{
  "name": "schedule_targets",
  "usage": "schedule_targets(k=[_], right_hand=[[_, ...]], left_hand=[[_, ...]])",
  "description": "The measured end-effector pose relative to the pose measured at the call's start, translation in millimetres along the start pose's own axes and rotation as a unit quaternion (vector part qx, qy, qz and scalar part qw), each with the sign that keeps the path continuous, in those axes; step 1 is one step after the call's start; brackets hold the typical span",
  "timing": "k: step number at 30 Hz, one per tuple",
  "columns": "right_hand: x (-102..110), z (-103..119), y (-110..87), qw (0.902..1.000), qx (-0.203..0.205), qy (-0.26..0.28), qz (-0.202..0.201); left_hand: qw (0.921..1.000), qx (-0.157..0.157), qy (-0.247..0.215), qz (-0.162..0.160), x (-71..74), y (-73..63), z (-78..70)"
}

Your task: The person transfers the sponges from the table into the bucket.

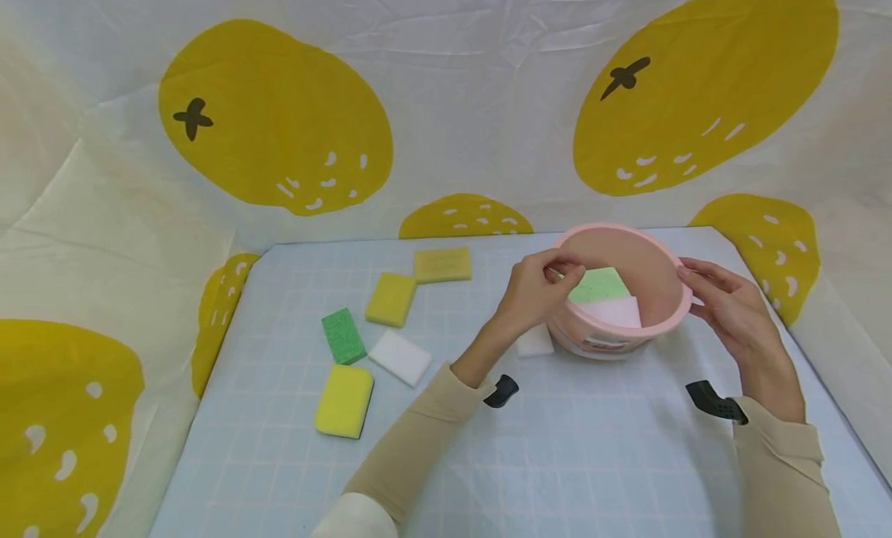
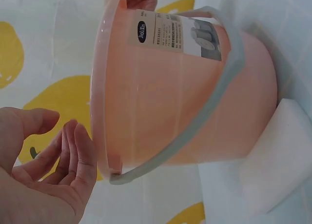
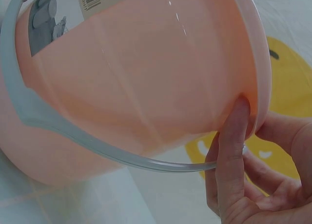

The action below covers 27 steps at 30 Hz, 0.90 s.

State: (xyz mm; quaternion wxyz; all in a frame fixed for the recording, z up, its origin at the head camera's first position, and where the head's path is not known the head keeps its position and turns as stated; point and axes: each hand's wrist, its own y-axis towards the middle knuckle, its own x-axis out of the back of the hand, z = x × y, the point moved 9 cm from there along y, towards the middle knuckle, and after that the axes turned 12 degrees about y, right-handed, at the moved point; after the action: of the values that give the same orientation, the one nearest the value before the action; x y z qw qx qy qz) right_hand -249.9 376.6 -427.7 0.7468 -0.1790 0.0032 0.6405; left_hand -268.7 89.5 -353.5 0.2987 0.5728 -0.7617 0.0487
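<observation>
A pink bucket [image 1: 648, 271] with a pale grey handle [image 2: 204, 109] stands at the table's back right. Inside it, a light green sponge [image 1: 598, 285] and a white sponge [image 1: 616, 312] show near the top. My right hand [image 1: 739, 310] pinches the bucket's right rim between thumb and fingers, close to the handle's end. Over the left rim is my left hand [image 1: 533, 289]; its fingers are loosely bent, and in the left wrist view a gap shows between thumb and fingertips with nothing in it. Beside the bucket's base lies another white sponge [image 2: 280, 160], partly hidden in the head view.
Left of centre on the table lie a dark green sponge [image 1: 344, 336], a white sponge [image 1: 400, 357] and several yellow ones, including a thick yellow sponge [image 1: 344, 401] at the front. A fruit-print cloth [image 1: 481, 120] hangs along the back and sides.
</observation>
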Motion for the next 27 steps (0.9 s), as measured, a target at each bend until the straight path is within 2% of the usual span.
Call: schedule_targets(k=[5, 15, 19, 23, 27], right_hand=[[0.3, -1.9, -0.4, 1.0, -0.003, 0.007, 0.003], [1.6, -2.6, -0.1, 1.0, -0.003, 0.009, -0.001], [1.4, -2.2, 0.0, 0.9999, -0.001, 0.011, 0.002], [0.5, -1.1, -0.1, 0.9999, 0.003, 0.013, 0.005], [0.4, -1.0, 0.2, 0.9999, 0.003, 0.015, 0.006]], left_hand=[[0.999, 0.024, -0.034, -0.016, 7.1, -7.2, 13.3], [0.9947, 0.068, -0.05, -0.058, 20.9, -21.6, 40.4], [0.9895, 0.099, -0.067, -0.081, 22.9, -28.6, 58.6], [0.9838, 0.131, -0.065, -0.103, 22.2, -36.2, 80.2], [0.9781, 0.168, -0.05, -0.112, 17.0, -44.6, 98.8]])
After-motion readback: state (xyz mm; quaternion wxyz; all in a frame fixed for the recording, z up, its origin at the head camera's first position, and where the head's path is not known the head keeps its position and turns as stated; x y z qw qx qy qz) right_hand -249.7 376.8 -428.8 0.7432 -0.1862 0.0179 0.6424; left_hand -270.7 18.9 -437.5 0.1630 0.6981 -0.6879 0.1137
